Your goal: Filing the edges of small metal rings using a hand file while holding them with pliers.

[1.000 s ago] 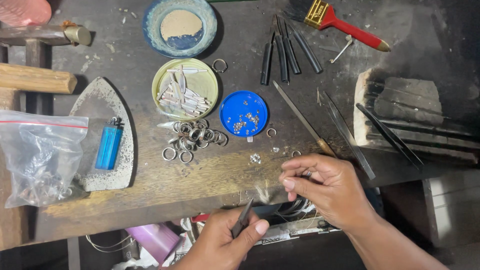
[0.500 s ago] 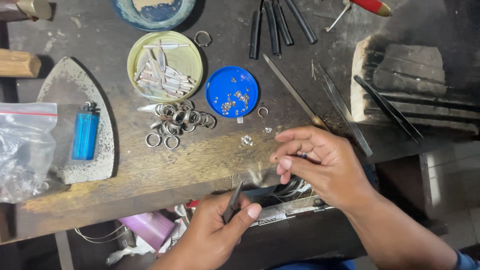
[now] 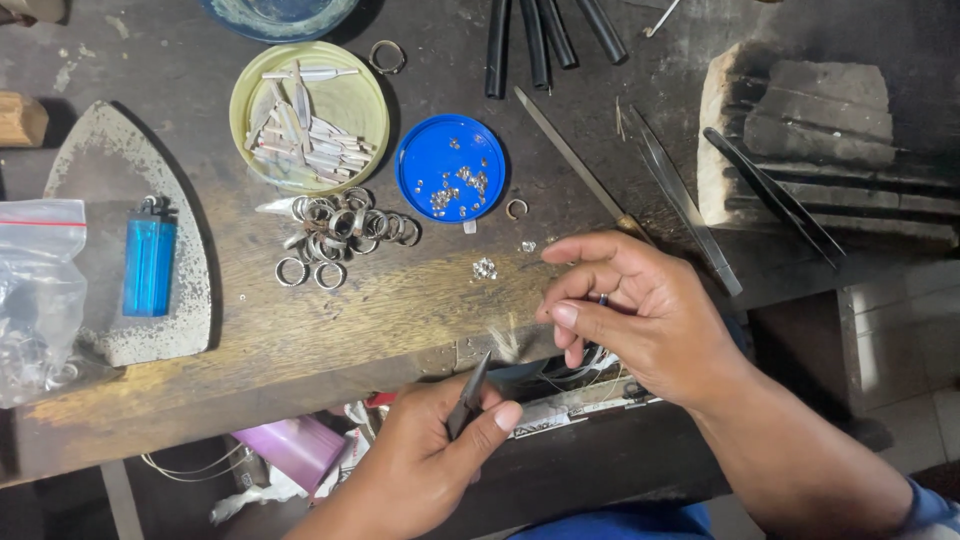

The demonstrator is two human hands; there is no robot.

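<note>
Left hand [image 3: 435, 455] at lower centre, fingers clenched on dark tweezers [image 3: 468, 395], tip up toward bench edge. Right hand [image 3: 650, 315] centre-right, fingertips pinching a small ring [image 3: 602, 298]. Loose rings [image 3: 340, 228] piled centre-left, below yellow lid [image 3: 308, 117]

View: head camera, single, worn above a wooden workbench [image 3: 330, 320] and aimed steeply down, almost straight onto its top. Range: close; the bench fills most of the frame, its near edge crossing below the middle. Framing: a blue lid [image 3: 450, 167] is seen just above centre; a left hand [image 3: 425, 465] is cut off at the bottom edge, below and left of that lid; a right hand [image 3: 650, 315] is placed below and right of it. No second view is supplied
</note>
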